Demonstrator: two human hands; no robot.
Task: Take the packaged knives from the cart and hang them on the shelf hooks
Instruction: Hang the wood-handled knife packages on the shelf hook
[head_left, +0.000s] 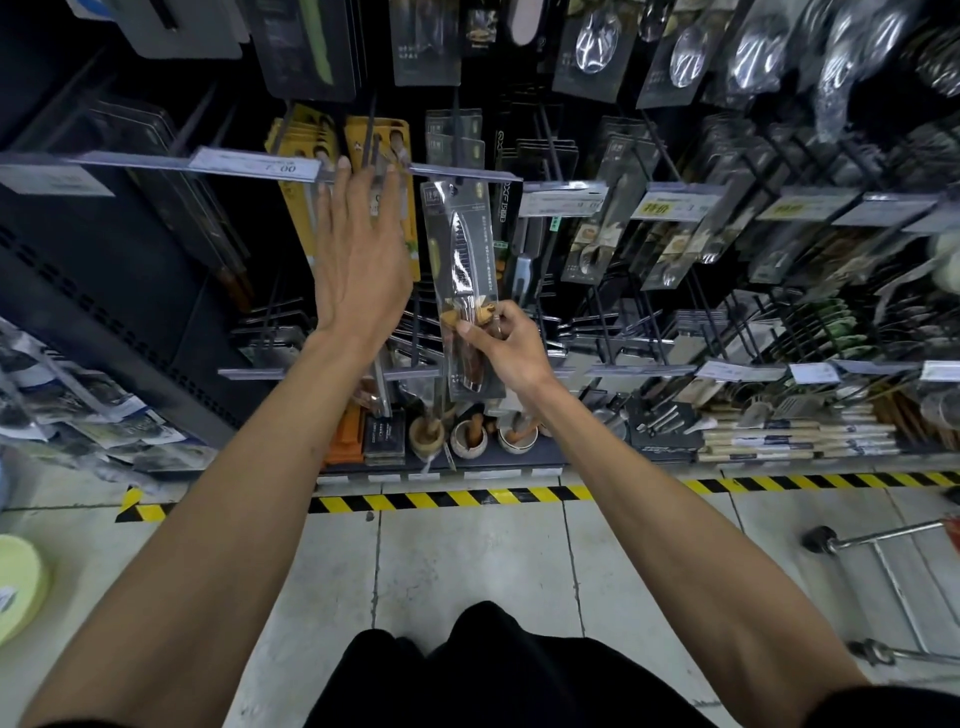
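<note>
Two hands were raised at the centre of the frame. The left hand had its fingers straight and spread, holding nothing, tips over the yellow packages. The right hand pinched the packaged knife near its handle end. The pack stood upright just right of the left hand, its top at the price rail. The cart showed at lower right.
</note>
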